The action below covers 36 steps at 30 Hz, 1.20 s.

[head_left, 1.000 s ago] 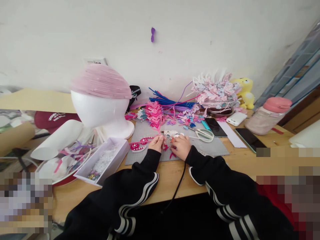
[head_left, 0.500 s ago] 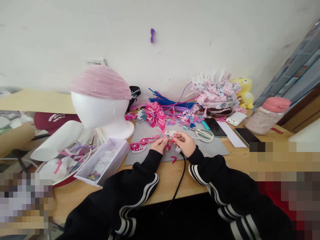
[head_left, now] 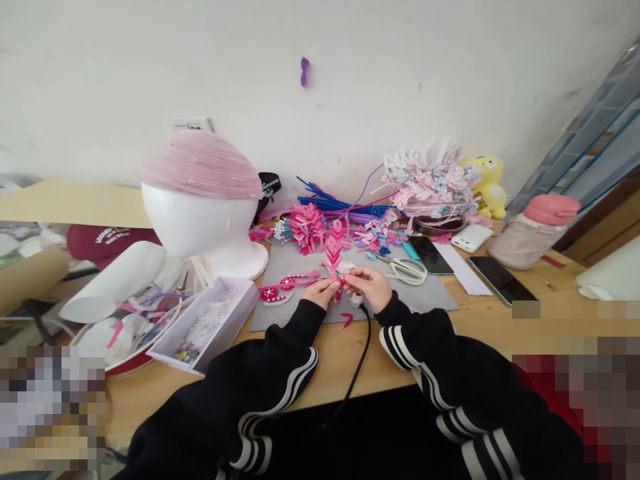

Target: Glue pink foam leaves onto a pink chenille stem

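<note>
My left hand (head_left: 319, 291) and my right hand (head_left: 371, 287) meet over a grey cutting mat (head_left: 425, 297). Together they pinch the lower end of a pink feather-like pipe-cleaner piece (head_left: 334, 251), which stands upright between them. A small white beaded ornament (head_left: 346, 268) sits just above my right fingers. A pink beaded hairpiece (head_left: 281, 288) lies on the mat to the left of my left hand. A small red scrap (head_left: 348, 318) rests on the mat below my hands, beside a black cord (head_left: 357, 369).
A white foam head with a pink cap (head_left: 203, 200) stands at the left. A white box of beads (head_left: 207, 327), scissors (head_left: 406, 267), two phones (head_left: 500, 280), a power bank (head_left: 473, 237), a pink-lidded jar (head_left: 537, 230) and a pink headdress (head_left: 430, 180) surround the mat.
My hands lifted off the mat and raised the pink feather-like piece upright between them. The red scrap stayed on the mat.
</note>
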Available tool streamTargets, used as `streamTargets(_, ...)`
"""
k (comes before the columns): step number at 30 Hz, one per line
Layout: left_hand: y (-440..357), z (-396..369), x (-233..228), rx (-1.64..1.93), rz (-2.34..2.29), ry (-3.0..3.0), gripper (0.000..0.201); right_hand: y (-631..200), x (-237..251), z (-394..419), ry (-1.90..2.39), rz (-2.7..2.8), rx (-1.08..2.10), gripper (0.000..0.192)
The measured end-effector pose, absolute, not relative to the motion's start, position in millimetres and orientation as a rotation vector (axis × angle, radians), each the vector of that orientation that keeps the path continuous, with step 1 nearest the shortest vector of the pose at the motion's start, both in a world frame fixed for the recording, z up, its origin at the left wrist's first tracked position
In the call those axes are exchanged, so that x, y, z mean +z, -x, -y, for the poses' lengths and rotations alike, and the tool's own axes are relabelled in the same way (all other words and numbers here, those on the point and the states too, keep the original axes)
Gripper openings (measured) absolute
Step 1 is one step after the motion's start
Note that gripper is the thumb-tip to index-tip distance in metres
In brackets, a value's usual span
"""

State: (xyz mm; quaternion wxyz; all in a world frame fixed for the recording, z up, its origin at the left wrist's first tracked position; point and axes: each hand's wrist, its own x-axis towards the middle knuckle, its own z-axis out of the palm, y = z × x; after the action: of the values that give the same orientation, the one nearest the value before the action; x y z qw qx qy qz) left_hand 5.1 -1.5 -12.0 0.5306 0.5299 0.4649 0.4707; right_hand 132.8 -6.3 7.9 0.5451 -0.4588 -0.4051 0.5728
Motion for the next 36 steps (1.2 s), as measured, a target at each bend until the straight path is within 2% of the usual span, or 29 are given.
streamTargets(8, -8, 1, -9, 1.172, -1.083, -1.196, 0.028, -132, 7, 6, 1.072, 1.029, 1.427, 0.027)
streamTargets(15, -6, 0, -9, 1.185, -1.076, -1.118, 0.034, -132, 3, 8, 1.125, 1.21, 1.319, 0.027)
streamTargets(18, -4, -2, -11, 1.185, -1.048, -1.08, 0.038, -135, 4, 9, 1.206, 1.385, 1.201, 0.027)
streamTargets(20, -4, -3, -11, 1.195, -1.029, -1.085, 0.039, -141, 6, 9, 1.322, 1.537, 0.993, 0.028)
streamTargets(24, -3, -3, -11, 1.188, -1.026, -1.1, 0.037, -158, 7, 1, 1.701, 1.757, 0.455, 0.049)
streamTargets(28, -3, -3, -13, 1.17, -1.026, -1.119, 0.036, -166, -1, -7, 2.001, 1.877, 0.427, 0.051)
streamTargets(36, -3, -7, -20, 1.116, -0.947, -1.143, 0.036, -158, -7, -11, 1.969, 1.957, 0.448, 0.039)
